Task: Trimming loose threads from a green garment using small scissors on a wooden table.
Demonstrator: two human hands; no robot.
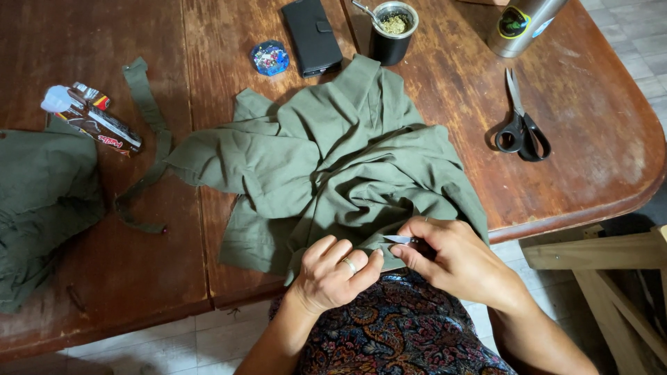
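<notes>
Your right hand (455,260) has its fingers (417,253) pinched tight on a small silvery blade (398,239), looks like a seam ripper or a tiny cutter, hard to say which. The tip points left, right into the near edge of the crumpled olive-green cotton garment (333,167). Your left hand (333,274), ring on one finger, has its fingers curled together and pressing that same hem flat, just beside the blade tip, so both hands are touching the cloth at the edge of the worn reddish-brown wooden surface (431,90).

My read: you're mid seam-picking, working along the hem stitch by stitch. The next bit calls for keeping the fabric taut under your left fingers and sliding the blade under thread only, not the weave.

Everything else relative to the garment: a loose olive fabric strip (149,132) trails off its left side, and further left there's another heap of the same green cloth (42,201) with a brown wrapped snack bar (97,125) above it. Beyond the garment sit a round blue pin case (269,57), a black wallet-style case (313,35) and a dark cup of green herb with a metal straw (391,31). Off to its right, well apart, lie black-handled scissors (522,125) and a steel flask (521,24).
</notes>
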